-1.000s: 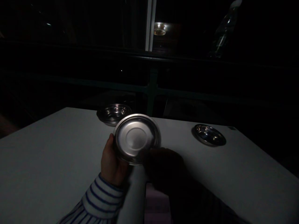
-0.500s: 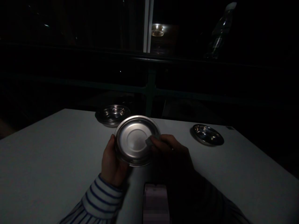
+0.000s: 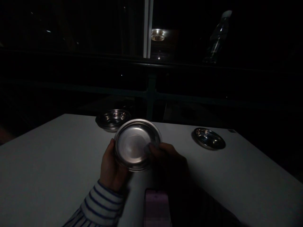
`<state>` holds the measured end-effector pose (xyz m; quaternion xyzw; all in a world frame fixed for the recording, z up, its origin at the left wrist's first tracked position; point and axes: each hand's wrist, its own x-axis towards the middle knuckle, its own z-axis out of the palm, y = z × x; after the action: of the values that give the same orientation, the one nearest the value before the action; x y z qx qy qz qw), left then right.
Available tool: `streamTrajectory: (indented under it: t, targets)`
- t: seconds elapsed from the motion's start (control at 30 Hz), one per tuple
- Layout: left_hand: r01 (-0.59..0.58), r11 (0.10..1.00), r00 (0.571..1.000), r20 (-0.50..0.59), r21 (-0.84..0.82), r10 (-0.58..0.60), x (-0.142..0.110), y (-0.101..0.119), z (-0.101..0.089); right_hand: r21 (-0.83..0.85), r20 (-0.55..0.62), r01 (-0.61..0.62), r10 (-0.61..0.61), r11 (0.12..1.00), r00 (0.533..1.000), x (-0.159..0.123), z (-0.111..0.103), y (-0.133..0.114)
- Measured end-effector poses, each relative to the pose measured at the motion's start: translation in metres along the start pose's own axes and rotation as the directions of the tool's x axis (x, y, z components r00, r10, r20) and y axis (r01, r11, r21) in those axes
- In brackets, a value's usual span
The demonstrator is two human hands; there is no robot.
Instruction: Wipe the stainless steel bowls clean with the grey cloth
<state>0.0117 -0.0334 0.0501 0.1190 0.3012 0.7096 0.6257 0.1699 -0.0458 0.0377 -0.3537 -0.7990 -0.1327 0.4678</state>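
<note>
My left hand (image 3: 111,168) grips a shiny round metal dish (image 3: 132,145) by its left and lower edge, tilting its inside toward me. On the dish's right side, my right hand (image 3: 171,157) pinches a small greyish piece (image 3: 147,148), perhaps cloth or sponge, against the inner surface. Deep shadow covers most of that hand and its sleeve. Behind the held dish, a stack of similar metal dishes (image 3: 113,120) stands at the table's far edge. A single metal dish (image 3: 209,138) lies to the right.
The white table (image 3: 59,157) reaches to a dark railing and window behind it. A phone (image 3: 156,206) is at the near edge between my arms. A clear plastic bottle (image 3: 216,39) stands beyond the table at upper right. At far left, part of a person (image 3: 5,136) shows dimly.
My right hand has slid a little left and down over the dish with the small piece. The dish is turned slightly in my left hand, and the whole view has shifted a bit.
</note>
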Motion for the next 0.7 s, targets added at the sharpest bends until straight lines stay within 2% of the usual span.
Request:
streamTrajectory:
  t: [0.07,0.2,0.37,0.53,0.7]
  targets:
    - [-0.004,1.000,1.000,0.004,0.001,0.004,-0.001,0.000,0.000,-0.008,0.016,0.030,-0.030,1.000,0.999,0.000,-0.001,0.000]
    - [0.037,0.999,0.999,0.000,-0.010,-0.037,-0.001,-0.002,0.000,-0.034,0.008,-0.074,0.075,0.997,0.997,0.007,-0.005,0.002]
    - [-0.024,1.000,0.999,-0.026,-0.002,0.024,0.001,-0.002,-0.001,0.004,0.079,-0.109,0.108,0.994,0.991,0.011,-0.008,0.000]
    - [0.089,0.993,0.996,0.001,0.081,-0.089,-0.003,-0.006,0.001,-0.035,0.100,-0.235,0.238,0.971,0.966,0.019,-0.016,0.002]
    - [0.049,0.992,0.999,-0.019,0.113,-0.048,-0.004,-0.007,0.003,-0.007,0.236,-0.204,0.200,0.979,0.951,0.027,-0.025,0.008]
